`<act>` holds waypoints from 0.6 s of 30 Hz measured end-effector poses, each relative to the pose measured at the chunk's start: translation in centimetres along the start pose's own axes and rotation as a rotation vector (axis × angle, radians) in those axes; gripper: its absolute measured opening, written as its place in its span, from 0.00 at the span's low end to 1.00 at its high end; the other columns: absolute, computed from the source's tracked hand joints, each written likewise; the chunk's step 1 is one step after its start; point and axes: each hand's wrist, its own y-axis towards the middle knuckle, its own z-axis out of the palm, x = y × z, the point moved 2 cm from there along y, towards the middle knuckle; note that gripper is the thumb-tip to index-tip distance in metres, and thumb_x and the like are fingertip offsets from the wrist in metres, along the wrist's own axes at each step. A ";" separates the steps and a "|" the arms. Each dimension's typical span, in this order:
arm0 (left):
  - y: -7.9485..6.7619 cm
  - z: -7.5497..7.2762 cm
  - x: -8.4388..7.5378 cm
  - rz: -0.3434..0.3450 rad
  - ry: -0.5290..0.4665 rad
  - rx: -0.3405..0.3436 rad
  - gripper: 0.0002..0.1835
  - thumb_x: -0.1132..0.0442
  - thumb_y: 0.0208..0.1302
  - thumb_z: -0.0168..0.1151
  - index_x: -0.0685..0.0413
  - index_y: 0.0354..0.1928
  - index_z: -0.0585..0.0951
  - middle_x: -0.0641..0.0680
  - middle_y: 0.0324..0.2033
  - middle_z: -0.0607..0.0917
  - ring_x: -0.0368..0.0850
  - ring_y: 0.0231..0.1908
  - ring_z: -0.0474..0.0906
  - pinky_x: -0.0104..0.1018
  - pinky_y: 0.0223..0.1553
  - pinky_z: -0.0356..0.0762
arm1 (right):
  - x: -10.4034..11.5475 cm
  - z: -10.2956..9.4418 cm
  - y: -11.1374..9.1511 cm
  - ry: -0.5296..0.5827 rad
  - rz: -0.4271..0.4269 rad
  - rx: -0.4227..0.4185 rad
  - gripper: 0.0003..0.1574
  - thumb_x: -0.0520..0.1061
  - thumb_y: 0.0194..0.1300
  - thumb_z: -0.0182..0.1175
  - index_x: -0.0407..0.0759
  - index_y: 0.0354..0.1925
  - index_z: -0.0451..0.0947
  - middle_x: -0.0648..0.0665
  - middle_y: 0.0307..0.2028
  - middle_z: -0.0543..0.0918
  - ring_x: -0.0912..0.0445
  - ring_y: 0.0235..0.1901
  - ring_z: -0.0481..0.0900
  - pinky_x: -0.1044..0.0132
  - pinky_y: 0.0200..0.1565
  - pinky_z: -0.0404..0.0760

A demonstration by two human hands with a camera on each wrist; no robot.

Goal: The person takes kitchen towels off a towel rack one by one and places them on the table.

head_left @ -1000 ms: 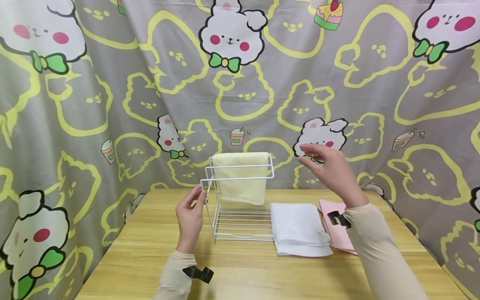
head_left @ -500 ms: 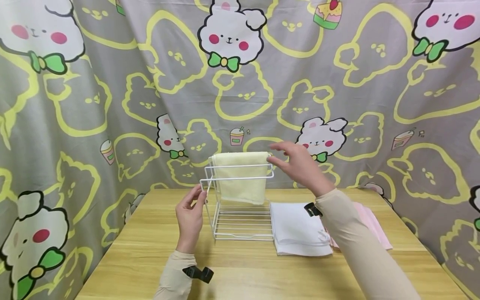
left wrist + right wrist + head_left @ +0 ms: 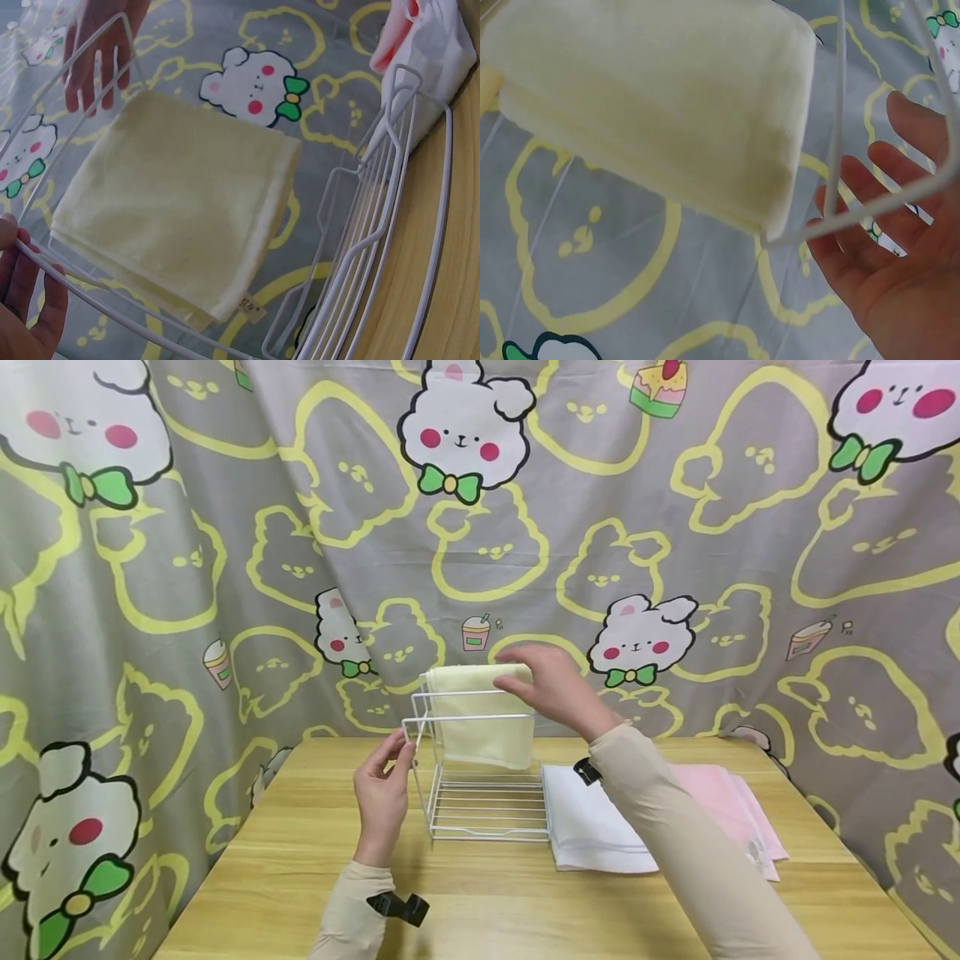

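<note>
A white wire rack [image 3: 480, 718] stands on the wooden table, with a folded pale yellow towel [image 3: 483, 742] draped over its rear top bar. At the rack's left side my left hand [image 3: 381, 797] pinches the frame between thumb and fingers. My right hand [image 3: 558, 689] is at the right end of the top bars, beside the towel's edge. In the right wrist view its fingers [image 3: 896, 165] are spread and loosely bent around the wire end, gripping nothing. A small label [image 3: 251, 307] shows at the towel's lower corner in the left wrist view.
Right of the rack lies a folded white towel [image 3: 592, 818], partly covered by the right forearm. Beyond it is a pink towel [image 3: 723, 802]. A patterned curtain [image 3: 495, 527] hangs close behind the table [image 3: 480, 910].
My right hand has moved left, from the air right of the rack to the right end of the draped yellow towel. The left hand keeps its place on the frame.
</note>
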 end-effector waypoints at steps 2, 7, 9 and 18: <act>0.0 0.0 0.0 0.004 0.001 0.000 0.14 0.73 0.66 0.67 0.74 0.52 0.83 0.40 0.34 0.87 0.33 0.34 0.80 0.22 0.34 0.81 | 0.1 0.4 0.4 -0.012 -0.003 0.022 0.24 0.52 0.70 0.67 0.41 0.58 0.83 0.43 0.56 0.86 0.47 0.61 0.80 0.52 0.67 0.74; 0.0 0.1 -0.1 0.007 -0.005 0.002 0.14 0.74 0.66 0.67 0.74 0.52 0.83 0.41 0.34 0.87 0.33 0.34 0.80 0.22 0.34 0.81 | -0.1 1.2 1.4 -0.009 0.023 0.091 0.23 0.51 0.73 0.64 0.41 0.60 0.82 0.42 0.57 0.85 0.47 0.62 0.79 0.51 0.67 0.74; 0.0 0.1 0.0 0.008 -0.010 0.001 0.14 0.74 0.66 0.67 0.74 0.52 0.83 0.41 0.34 0.87 0.33 0.34 0.80 0.22 0.34 0.82 | -0.2 1.4 1.7 -0.010 0.027 0.105 0.22 0.50 0.73 0.63 0.41 0.59 0.82 0.42 0.57 0.85 0.46 0.61 0.80 0.51 0.67 0.74; 0.0 0.1 0.0 0.011 -0.007 0.004 0.14 0.74 0.66 0.67 0.75 0.52 0.83 0.41 0.34 0.87 0.33 0.34 0.80 0.21 0.34 0.82 | -0.8 2.4 2.5 -0.008 0.051 0.132 0.19 0.48 0.73 0.63 0.41 0.58 0.83 0.42 0.56 0.85 0.46 0.61 0.79 0.51 0.67 0.74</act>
